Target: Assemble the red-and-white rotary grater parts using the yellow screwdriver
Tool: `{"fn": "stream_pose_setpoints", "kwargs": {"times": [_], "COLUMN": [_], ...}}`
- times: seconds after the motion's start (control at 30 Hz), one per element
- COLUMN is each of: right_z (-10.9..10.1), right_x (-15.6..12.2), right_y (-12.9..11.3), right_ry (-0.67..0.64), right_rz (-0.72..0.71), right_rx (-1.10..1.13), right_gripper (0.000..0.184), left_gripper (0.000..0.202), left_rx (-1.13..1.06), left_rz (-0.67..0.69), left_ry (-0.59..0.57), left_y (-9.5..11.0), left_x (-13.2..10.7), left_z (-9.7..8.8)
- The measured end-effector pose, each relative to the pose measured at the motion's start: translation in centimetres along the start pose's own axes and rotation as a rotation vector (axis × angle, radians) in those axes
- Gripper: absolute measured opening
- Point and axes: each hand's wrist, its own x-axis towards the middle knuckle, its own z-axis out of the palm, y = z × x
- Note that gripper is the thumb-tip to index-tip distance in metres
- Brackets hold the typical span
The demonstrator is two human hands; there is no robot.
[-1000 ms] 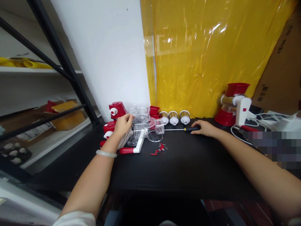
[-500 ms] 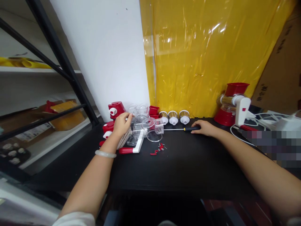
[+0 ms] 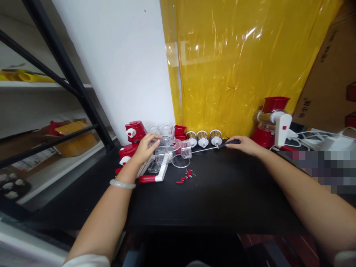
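My right hand [image 3: 243, 144] grips the black handle of a screwdriver [image 3: 224, 144], whose metal shaft points left toward the clear plastic housings [image 3: 185, 148]. My left hand [image 3: 148, 149] hovers over or rests by these housings with thumb and fingers apart; whether it touches one I cannot tell. Just left of it are red grater bases [image 3: 135, 130] with white knobs. Below it lies a white crank with a red handle [image 3: 147, 179]. Small red parts and screws [image 3: 189, 173] lie loose on the black table [image 3: 217, 200].
Three metal grater drums [image 3: 203, 138] stand in a row at the back, beside red hoppers [image 3: 180, 131]. A complete red-and-white rotary grater [image 3: 271, 122] stands at the right, near white cables [image 3: 303, 138]. A black-framed shelf [image 3: 80, 79] borders the left.
My right hand has raised the screwdriver's handle end a little, so the shaft now slants. The fingers of my left hand have spread apart. The view has shifted slightly.
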Motion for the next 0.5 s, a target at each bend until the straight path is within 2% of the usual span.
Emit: {"fn": "stream_pose_setpoints", "kwargs": {"times": [0.13, 0.3, 0.4, 0.5], "right_z": [-0.6, -0.8, -0.6, -0.1], "right_x": [0.5, 0.9, 0.7, 0.6], "right_y": [0.1, 0.1, -0.5, -0.9], "right_ry": [0.136, 0.472, 0.527, 0.517], "right_rz": [0.102, 0.168, 0.192, 0.164], "right_rx": [0.324, 0.651, 0.825, 0.902], "right_gripper": [0.035, 0.024, 0.021, 0.018], "left_gripper": [0.034, 0.044, 0.058, 0.070], "left_rx": [-0.051, -0.008, 0.010, -0.001], "left_rz": [0.031, 0.015, -0.007, -0.058], "left_ry": [-0.104, -0.194, -0.245, -0.277], "left_y": [0.6, 1.2, 1.4, 1.5], "left_x": [0.1, 0.0, -0.1, -0.2], "left_z": [0.1, 0.4, 0.8, 1.0]}}
